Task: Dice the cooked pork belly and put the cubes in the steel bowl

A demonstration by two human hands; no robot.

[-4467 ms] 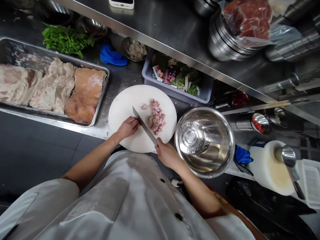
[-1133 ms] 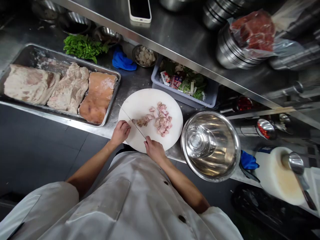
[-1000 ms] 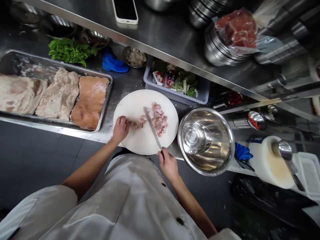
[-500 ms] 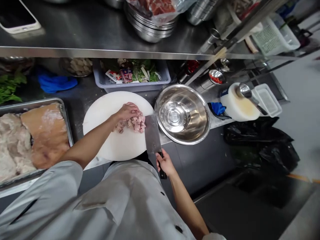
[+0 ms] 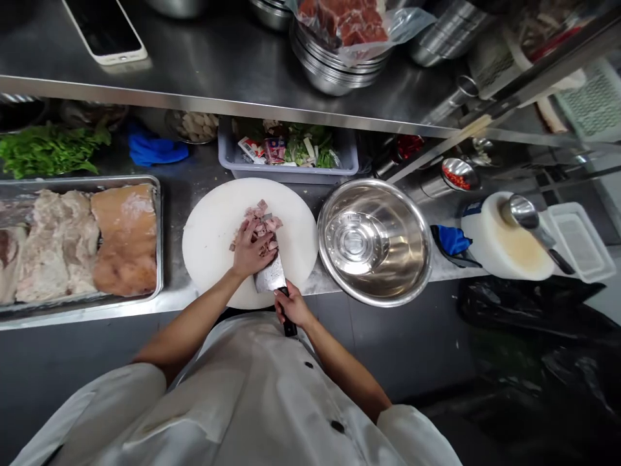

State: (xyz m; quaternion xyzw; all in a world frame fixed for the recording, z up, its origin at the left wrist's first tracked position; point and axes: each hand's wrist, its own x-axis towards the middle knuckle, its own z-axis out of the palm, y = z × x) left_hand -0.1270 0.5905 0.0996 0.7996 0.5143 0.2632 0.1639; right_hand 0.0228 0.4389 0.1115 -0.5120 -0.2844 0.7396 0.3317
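One board (image 5: 208, 233): white, smooth, round, lying at the counter's (image 5: 173, 200) front edge.
Meat (image 5: 261, 212): small pink chunks with cut faces, heaped near the board's middle, partly on the blade and under the left fingers.
Cleaver (image 5: 272, 275): broad grey metal blade, laid on the board; black handle (image 5: 290, 327) jutting past the board's front edge.
Bowl (image 5: 405, 255): shiny round steel with a thick rim, just beside the board's right edge, overhanging the counter's front edge.
Tray (image 5: 160, 243): metal, rounded corners, left of the board, holding pale ragged slabs (image 5: 58, 243) and a smooth tan one (image 5: 125, 239).
Tub (image 5: 291, 173): lilac-grey plastic behind the board, with leafy scraps (image 5: 310, 152).
Writing: packets (image 5: 251, 149) in the tub carry print too small to read.
Left hand (image 5: 253, 249): palm down, fingers spread over the meat; cannot tell whether any piece is pinched.
Right hand (image 5: 292, 305): closed around the handle next to the blade, forearm slanting in from the lower right.
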